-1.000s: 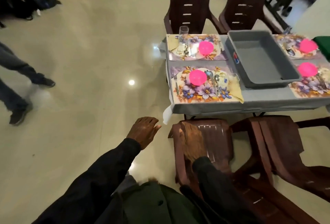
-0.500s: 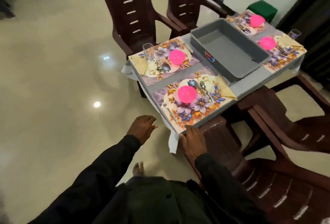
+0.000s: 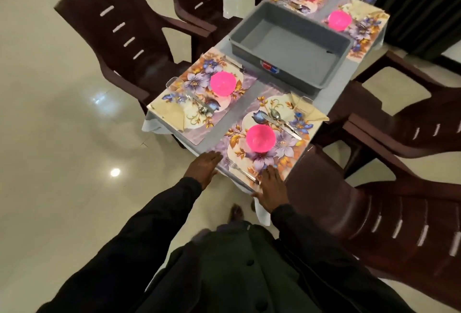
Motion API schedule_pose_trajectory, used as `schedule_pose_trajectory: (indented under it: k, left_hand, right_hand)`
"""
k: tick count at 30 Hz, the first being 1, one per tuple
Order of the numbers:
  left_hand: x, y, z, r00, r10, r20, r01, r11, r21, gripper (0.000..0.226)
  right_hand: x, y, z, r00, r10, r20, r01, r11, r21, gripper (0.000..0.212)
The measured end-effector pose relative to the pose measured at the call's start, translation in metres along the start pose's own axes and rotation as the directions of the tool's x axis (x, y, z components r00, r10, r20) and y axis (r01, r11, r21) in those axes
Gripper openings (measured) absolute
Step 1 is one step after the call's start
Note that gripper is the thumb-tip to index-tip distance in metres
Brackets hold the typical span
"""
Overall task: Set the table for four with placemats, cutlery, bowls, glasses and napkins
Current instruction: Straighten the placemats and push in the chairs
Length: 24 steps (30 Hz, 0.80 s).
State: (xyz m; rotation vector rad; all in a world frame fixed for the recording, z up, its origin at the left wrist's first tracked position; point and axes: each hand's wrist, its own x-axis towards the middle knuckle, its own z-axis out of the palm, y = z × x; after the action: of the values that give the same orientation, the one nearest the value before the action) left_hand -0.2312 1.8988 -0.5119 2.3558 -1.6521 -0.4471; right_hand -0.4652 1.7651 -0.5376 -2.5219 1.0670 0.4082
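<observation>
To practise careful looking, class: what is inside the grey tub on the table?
Inside the grey tub only its own bare floor and far inner walls show; no item is visible in it. Its near wall hides the strip of floor just behind it.

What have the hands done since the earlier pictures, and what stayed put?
Both hands moved forward to the edge of the near floral placemat, gripping nothing: the left hand from mid-air, the right hand off the brown plastic chair. Pink plastic bowls and grey plastic tub stayed.
</observation>
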Motion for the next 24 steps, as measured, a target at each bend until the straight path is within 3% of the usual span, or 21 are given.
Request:
schedule_pose_trajectory:
  k: [10,16,19,24]
  left_hand:
    - [0.064,-0.046,0.022,0.931,0.256,0.259,-0.246,0.967,-0.069,0.078]
    - [0.067,-0.066,0.036,0.910,0.334,0.248,-0.332,0.942,-0.051,0.078]
    - [0.066,-0.072,0.039,0.924,0.333,0.185,-0.329,0.943,-0.056,0.065]
    - [0.065,-0.075,0.038,0.883,0.386,0.269,-0.406,0.914,0.022,0.081]
  right_hand:
    - [0.014,-0.007,0.015,0.996,0.078,-0.043,-0.078,0.997,-0.012,0.107]
    - [0.010,-0.017,0.001,0.996,0.080,-0.037,-0.078,0.994,0.073,0.108]
    - [0.011,-0.016,0.002,0.995,0.087,-0.040,-0.083,0.992,0.092,0.103]
    - [0.010,-0.013,0.003,0.995,0.095,-0.031,-0.091,0.988,0.127,0.101]
